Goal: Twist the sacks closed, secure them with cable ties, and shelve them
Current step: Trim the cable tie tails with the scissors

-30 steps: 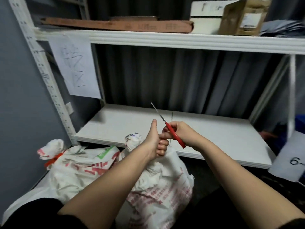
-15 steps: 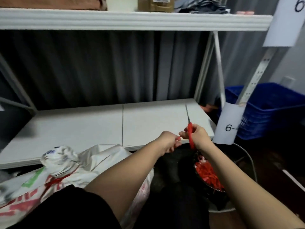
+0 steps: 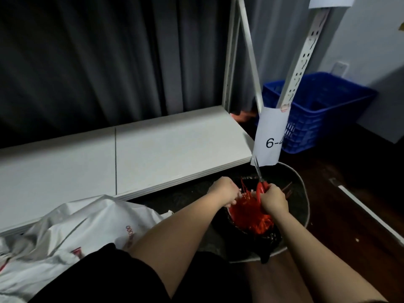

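Both hands are low over a dark round bin (image 3: 302, 193) on the floor, right of the rack. The bin holds a loose heap of red cable ties (image 3: 247, 213).

Right hand (image 3: 274, 200): grip clamped on red-handled scissors (image 3: 260, 184), fingers curled round the handles. The blades point up and away, apparently together; the tip overlaps the lower edge of a paper label (image 3: 270, 136) reading "6-" that hangs on the rack's front post (image 3: 302, 51).

Left hand (image 3: 225, 191): knuckles up, fingers curled down into the ties at the heap's left edge. Fingertips hidden behind the hand, so I cannot tell whether the grip has closed on a tie.

White sack (image 3: 76, 228) with red print lies on the floor at lower left, below the front edge of the white shelf (image 3: 153, 154) and partly behind the left forearm and a black sleeve. Its neck is out of frame, so whether it is tied cannot be told. It is not on the shelf.

Blue plastic crate (image 3: 310, 110) stands on the floor beyond the post, by the pale wall. Dark curtain (image 3: 109, 57) hangs behind the shelf.
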